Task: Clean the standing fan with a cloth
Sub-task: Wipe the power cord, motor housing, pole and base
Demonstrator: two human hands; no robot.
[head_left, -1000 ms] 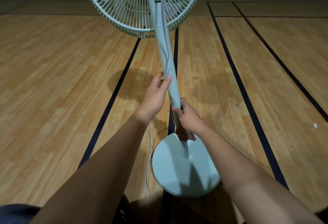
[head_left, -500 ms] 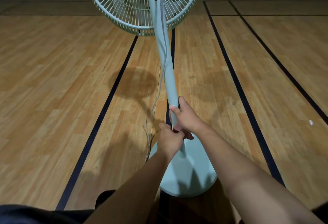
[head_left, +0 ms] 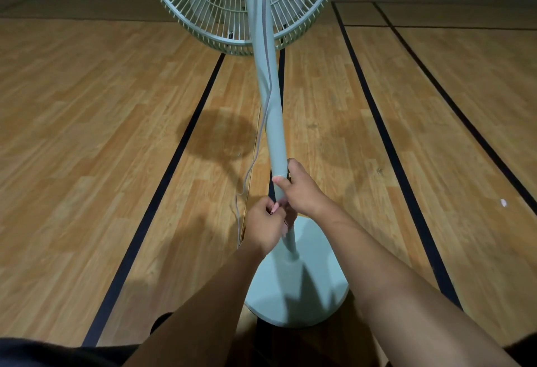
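Indoors, over black-lined wood floor (head_left: 96, 140), right hand (head_left: 302, 192) and, seemingly, left hand (head_left: 263, 228) grip the fan pole (head_left: 274, 128).

Dim, warm indoor light falls from overhead onto the wooden floor (head_left: 87, 134). The fan head (head_left: 203, 3) throws a soft round shadow on the boards at 11 o'clock from the base (head_left: 313, 302), with a fainter one at 1 o'clock, so light comes from more than one side. Forearm shadows cross the base. The pole (head_left: 276, 134) is sharp at the centre. The floor lines bow outward toward 3 and 9 o'clock, and the 6 o'clock edge is murky.
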